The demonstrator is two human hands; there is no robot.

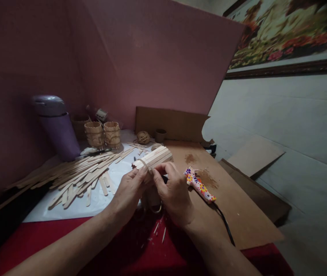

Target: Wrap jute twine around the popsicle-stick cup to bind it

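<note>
Near the middle of the front edge of the tabletop (51, 241), the left hand (131, 188) grips a cylinder sided with flat wooden sticks (158, 155), held tilted on its side, apparently so that its wall lies open to both thumbs. The right hand (175, 188) pinches at the twine (143, 163) that crosses the cylinder, its fingertips close to those of the left, which seems to keep the strand snug. The floral glue gun (200, 186) lies on a cardboard sheet (246, 218) toward the tabletop's right edge, perhaps to be within reach and to spare the surface from drips; its tip is hard to pick out against the brown crumbs there. Loose sticks (85, 174) fan over the white sheet (91, 212) along the left side, probably spread for easy picking. Toward the back edge sits a ball of twine (143, 137). The hands cover the cylinder's lower part and the exact pinch; a curved loop (156, 209) beneath them is too dark to identify, and the forearms run out of view.
</note>
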